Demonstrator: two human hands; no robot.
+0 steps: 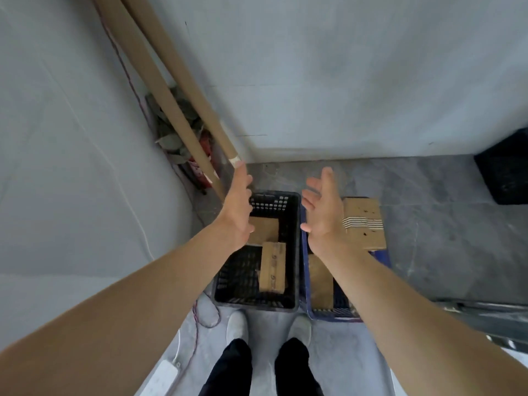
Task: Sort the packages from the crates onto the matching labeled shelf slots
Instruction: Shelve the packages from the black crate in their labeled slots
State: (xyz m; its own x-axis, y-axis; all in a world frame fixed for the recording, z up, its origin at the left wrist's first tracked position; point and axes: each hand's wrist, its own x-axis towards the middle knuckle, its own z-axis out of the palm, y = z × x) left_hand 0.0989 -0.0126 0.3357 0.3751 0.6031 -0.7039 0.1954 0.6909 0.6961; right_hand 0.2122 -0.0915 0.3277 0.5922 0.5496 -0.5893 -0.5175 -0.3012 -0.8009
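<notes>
Two crates stand side by side on the floor at my feet. The black crate [294,252] holds two cardboard packages: a flat one [265,228] at the back and a narrow one [273,267] with printed tape. The blue crate [304,270] on the right holds a large cardboard package [364,224] with a striped label and another cardboard package [320,281] lower down. My left hand [238,207] hovers over the black crate, fingers straight, holding nothing. My right hand [323,207] hovers over the blue crate, fingers spread, palm facing left. No shelf is in view.
Two long cardboard tubes [171,90] lean into the wall corner at the left, close to my left fingertips. Clutter [174,130] and a red object sit behind them. Another black crate [505,172] stands at the right edge. A power strip [163,375] and cables lie by my feet.
</notes>
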